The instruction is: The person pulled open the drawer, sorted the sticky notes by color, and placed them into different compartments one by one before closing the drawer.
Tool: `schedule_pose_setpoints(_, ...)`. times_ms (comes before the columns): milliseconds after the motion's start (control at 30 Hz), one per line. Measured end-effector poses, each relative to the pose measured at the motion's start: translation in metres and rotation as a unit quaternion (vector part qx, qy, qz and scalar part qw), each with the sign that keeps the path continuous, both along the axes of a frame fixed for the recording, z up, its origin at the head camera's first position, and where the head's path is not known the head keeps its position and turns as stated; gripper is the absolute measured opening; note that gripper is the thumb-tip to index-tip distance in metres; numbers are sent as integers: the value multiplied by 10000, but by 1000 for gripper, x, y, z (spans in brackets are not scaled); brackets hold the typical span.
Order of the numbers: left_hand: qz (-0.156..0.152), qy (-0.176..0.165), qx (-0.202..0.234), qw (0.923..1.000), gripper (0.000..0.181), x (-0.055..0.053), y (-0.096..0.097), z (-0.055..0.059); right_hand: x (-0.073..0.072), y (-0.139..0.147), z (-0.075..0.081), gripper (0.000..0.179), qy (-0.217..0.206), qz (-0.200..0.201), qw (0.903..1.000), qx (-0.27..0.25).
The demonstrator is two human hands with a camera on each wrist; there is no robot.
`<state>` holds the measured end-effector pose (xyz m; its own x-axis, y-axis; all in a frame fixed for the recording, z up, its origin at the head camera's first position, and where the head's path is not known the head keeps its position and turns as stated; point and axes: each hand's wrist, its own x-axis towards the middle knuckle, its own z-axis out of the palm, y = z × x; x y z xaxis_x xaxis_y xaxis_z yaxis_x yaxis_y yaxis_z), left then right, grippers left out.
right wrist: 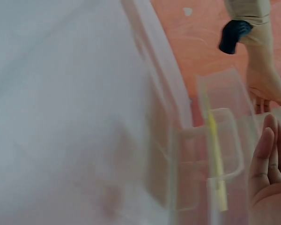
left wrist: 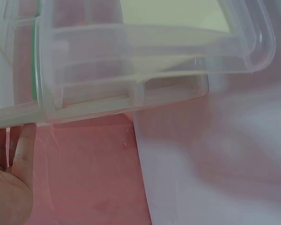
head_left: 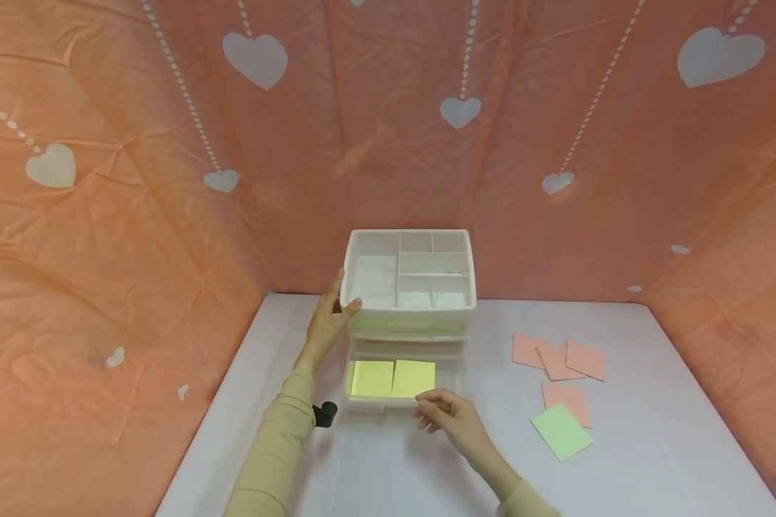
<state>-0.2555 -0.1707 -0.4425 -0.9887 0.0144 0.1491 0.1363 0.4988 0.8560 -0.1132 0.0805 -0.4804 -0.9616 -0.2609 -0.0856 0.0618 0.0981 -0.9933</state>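
A white drawer organizer (head_left: pixel 409 319) with a divided top tray stands at the back of the table. Its lower clear drawer (head_left: pixel 453 373) is pulled out, with two yellow sticky-note pads (head_left: pixel 373 378) lying side by side in it. At the organizer's left side, my left hand (head_left: pixel 326 327) rests its fingers on the wall, its thumb at the front corner; in the left wrist view straight fingers (left wrist: pixel 23 152) touch the edge. My right hand (head_left: pixel 453 422) is by the drawer's front edge, fingers loosely bent, holding nothing visible. Any contact with that edge is unclear.
To the right lie several pink note pads (head_left: pixel 564 360) and a light green pad (head_left: pixel 561 432), which overlaps one pink pad. Yellow-green shows through the closed upper drawer (head_left: pixel 407 327). An orange heart-print cloth (head_left: pixel 394 165) hangs behind and along both sides.
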Motion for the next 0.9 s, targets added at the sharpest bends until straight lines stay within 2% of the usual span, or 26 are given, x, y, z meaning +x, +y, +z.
schedule_pose_setpoints(233,-40,-18,37,10000,72,0,0,0,5,-6,-24,40,-226,129,9996,-54)
schedule_pose_setpoints(533,-35,-52,77,10000,70,1,1,2,8,-14,-46,39,-524,18,9979,-378)
schedule_pose_setpoints(700,-41,-82,69,9999,70,0,0,1,8,-14,-49,42,-532,50,9978,-385)
schedule_pose_setpoints(900,-36,-62,39,10000,70,1,1,2,3,-15,-46,40,-472,71,9978,-463)
